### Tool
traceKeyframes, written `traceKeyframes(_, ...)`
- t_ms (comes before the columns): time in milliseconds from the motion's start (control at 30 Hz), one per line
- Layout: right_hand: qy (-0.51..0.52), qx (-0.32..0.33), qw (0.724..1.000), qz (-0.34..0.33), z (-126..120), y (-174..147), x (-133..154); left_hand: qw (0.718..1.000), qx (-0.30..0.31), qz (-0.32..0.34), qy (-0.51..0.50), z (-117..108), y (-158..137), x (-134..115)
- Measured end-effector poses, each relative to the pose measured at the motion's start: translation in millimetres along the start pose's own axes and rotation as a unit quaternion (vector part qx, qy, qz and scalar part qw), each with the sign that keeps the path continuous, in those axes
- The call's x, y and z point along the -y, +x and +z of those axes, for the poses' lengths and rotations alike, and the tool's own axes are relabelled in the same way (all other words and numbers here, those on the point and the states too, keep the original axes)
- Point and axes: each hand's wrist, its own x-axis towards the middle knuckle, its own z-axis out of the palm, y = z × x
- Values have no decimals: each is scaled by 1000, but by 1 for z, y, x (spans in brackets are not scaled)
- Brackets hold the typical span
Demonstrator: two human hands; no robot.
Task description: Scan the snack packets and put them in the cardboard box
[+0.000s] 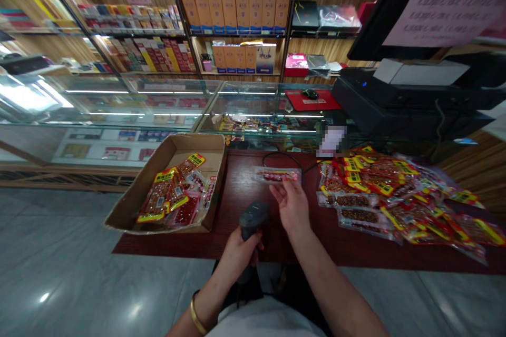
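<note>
My left hand (238, 253) is wrapped round the handle of a dark barcode scanner (254, 214), its head tilted over the table. In my right hand (293, 205), thumb and fingers pinch the right end of a clear snack packet (274, 175) with dark reddish contents. Left of the scanner stands an open cardboard box (219, 189) with several snack packets (159, 195) in it, some in yellow and red wrappers. On the right, a large pile of similar packets (367, 174) covers the table.
The dark red wooden table (241, 168) meets a glass display counter (166, 102) at the back. A black cable (282, 153) lies behind the held packet. A monitor (379, 16) stands at the right over a black machine (367, 100), near a mouse (310, 94) on a red mat.
</note>
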Motion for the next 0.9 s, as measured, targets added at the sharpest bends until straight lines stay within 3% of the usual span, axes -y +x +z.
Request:
traceKeyframes(100,10,135,988,69,67,-9,-5,1000,-8,-6,-6,-4,-4,7)
traceKeyframes(167,0,240,961,137,103,-17,-17,1000,-9,-7,-7,-5,-6,8)
traceKeyframes(267,-30,296,936,188,122,-24,-34,1000,-5,-6,-6,-6,-6,8)
traceKeyframes(367,-77,253,956,128,92,-19,-28,1000,-5,-5,-3,-7,-5,9)
traceKeyframes(433,-127,209,969,39,50,-5,-5,1000,-2,-7,0,-9,-5,10)
traceKeyframes(500,-217,138,963,-75,-4,14,30,1000,3,-9,2,-11,-4,10)
traceKeyframes(533,-298,98,940,-135,-34,24,50,1000,4,-8,1,-12,-3,10)
traceKeyframes(567,-395,51,896,-195,-64,34,71,1000,5,-7,1,-13,-3,8)
traceKeyframes(633,-584,16,762,-278,-119,51,107,1000,5,-6,0,-15,-2,5)
traceKeyframes(667,-657,31,693,-296,-142,57,121,1000,5,-5,0,-15,-2,2)
traceKeyframes(733,-757,66,579,-296,-174,63,138,1000,3,-2,2,-13,-2,-2)
traceKeyframes(800,-811,88,504,-283,-188,65,142,1000,3,3,5,-9,-3,-5)
traceKeyframes(900,-845,101,440,-287,-188,66,137,1000,12,8,9,-2,-6,-8)
